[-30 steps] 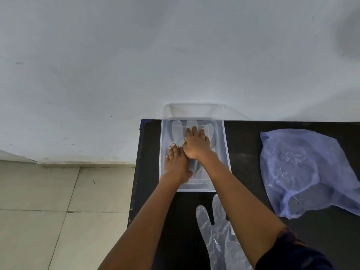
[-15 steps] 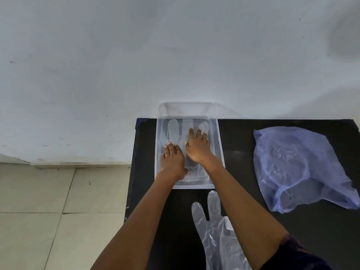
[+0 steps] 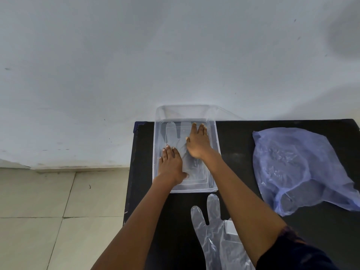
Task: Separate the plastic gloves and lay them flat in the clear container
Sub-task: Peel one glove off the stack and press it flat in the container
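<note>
A clear plastic container (image 3: pixel 213 152) stands at the far left corner of the black table. A clear plastic glove (image 3: pixel 172 133) lies flat on its bottom, fingers toward the wall. Both hands are inside the container, palms down on that glove. My left hand (image 3: pixel 171 164) presses its near left part, fingers together. My right hand (image 3: pixel 197 142) lies flat farther in, over the glove's right fingers. More clear gloves (image 3: pixel 212 228) lie on the table in front of the container, partly under my right forearm.
A crumpled bluish plastic bag (image 3: pixel 296 166) lies on the right of the black table (image 3: pixel 239 137). The table's left edge drops to a tiled floor (image 3: pixel 58 211). A white wall stands right behind the container.
My right hand has slid to the right and farther in over the glove. My left hand has stayed pressed on the near left part.
</note>
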